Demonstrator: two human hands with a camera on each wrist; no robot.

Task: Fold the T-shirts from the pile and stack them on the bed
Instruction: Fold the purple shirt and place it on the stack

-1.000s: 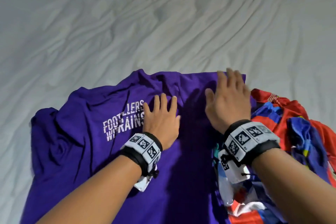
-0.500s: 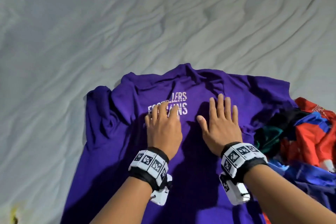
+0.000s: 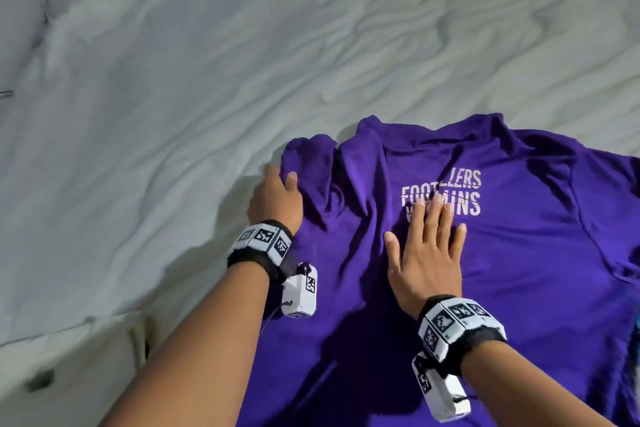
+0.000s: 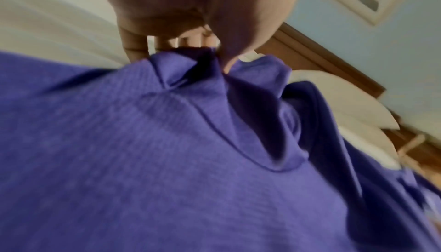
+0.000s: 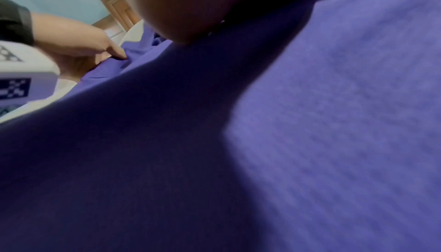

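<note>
Hands work apart on one garment: the left hand (image 3: 275,199) is at the bunched sleeve (image 3: 311,163) of the purple T-shirt (image 3: 502,270), and the left wrist view shows its thumb and fingers (image 4: 134,48) pinching a gathered fold of the cloth. Further right, the right hand (image 3: 424,260) lies flat with straight, slightly spread fingers on the chest, partly covering the white print (image 3: 457,192); it holds nothing.

The shirt lies spread print-up on the bed (image 3: 173,97), its collar toward the far side, its hem running off the near edge of the head view and its right side cut by the frame. The pile is not in view.

The step in hand appears to be flattening the shirt before the first fold. Done well, the left hand would draw the crumpled sleeve outward and lay it flat, pulling low along the sheet rather than lifting, while the right palm keeps enough weight on the chest to stop the body sliding. Creases run from the sleeve toward the print; these probably need smoothing outward before any fold, or they will be trapped inside it. The wrinkled sheet may drag along with the cloth.
</note>
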